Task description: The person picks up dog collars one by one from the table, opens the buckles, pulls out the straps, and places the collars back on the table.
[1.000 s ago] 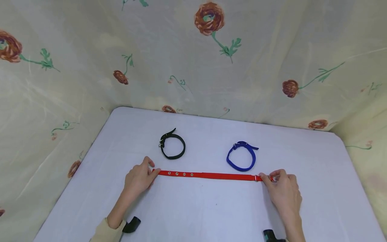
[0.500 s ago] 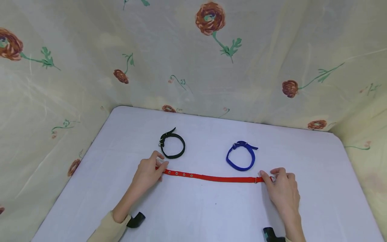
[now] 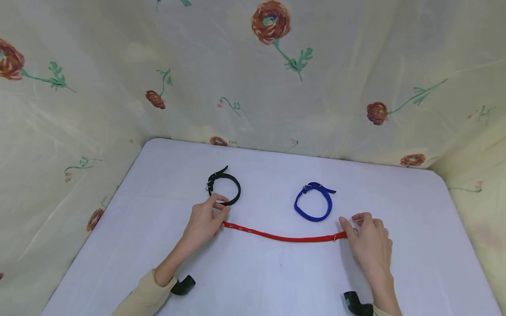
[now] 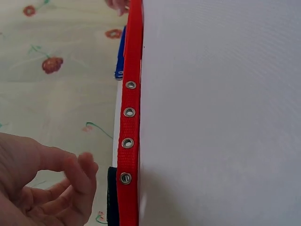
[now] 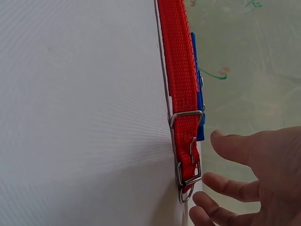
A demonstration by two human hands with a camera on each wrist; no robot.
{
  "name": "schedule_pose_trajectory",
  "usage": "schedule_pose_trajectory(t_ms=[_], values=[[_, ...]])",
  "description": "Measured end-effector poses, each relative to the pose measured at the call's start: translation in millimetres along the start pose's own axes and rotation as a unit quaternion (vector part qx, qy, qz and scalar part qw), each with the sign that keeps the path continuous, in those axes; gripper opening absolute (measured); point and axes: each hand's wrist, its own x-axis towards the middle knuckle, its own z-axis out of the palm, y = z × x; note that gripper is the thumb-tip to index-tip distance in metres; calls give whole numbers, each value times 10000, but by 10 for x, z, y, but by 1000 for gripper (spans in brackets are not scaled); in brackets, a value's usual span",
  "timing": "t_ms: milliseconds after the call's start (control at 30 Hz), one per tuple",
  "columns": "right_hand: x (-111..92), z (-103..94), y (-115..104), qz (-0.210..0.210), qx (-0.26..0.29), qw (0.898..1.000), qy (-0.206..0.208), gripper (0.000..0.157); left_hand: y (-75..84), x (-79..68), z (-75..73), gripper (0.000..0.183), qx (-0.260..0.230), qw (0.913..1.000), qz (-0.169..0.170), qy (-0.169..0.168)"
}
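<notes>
A red collar (image 3: 284, 239) lies across the white table in a shallow bow. Over its end with eyelets is my left hand (image 3: 203, 219), which hides the tip. The left wrist view shows this hand's loosely bent fingers (image 4: 84, 174) apart from the strap, with nothing held. At the buckle end is my right hand (image 3: 369, 237), thumb and fingers spread. In the right wrist view its fingertips (image 5: 209, 181) are close beside the metal buckle (image 5: 189, 174); whether they touch it, I cannot tell. A black collar (image 3: 238, 188) is buckled into a loop just beyond my left fingers.
A blue collar (image 3: 331, 204), also buckled into a loop, lies farther back toward the right. The white table (image 3: 257, 281) ends at a flowered cloth backdrop (image 3: 336, 87) behind and at the sides. Black mounts (image 3: 183, 285) sit at both wrists.
My left hand has moved right and away from me, leaving its pinch on the collar's tip. My right fingers have loosened from the buckle end. The red collar went from straight to bowed.
</notes>
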Motion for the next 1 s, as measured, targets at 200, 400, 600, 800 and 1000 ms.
schedule_pose_trajectory(t_ms=[200, 400, 600, 800, 1000], values=[[4, -58, -21, -70, 76, 9998, -191, 50, 49, 3, -12, 17, 541, 9981, 254, 154], [-32, -121, -17, -412, 167, 9983, -366, 41, 44, -53, -58, 20, 925, 9947, 414, 152], [-48, -182, 81, -1172, -72, 9902, -761, 23, -29, -121, -116, 23, 1557, 9871, 369, 55], [-63, -168, 182, -1521, -430, 9805, -1168, 26, -133, -174, -152, 25, 1834, 9815, 531, -122], [-61, -143, 235, -1474, -372, 9822, -1100, 26, -196, -199, -146, 24, 2024, 9781, 485, 0]])
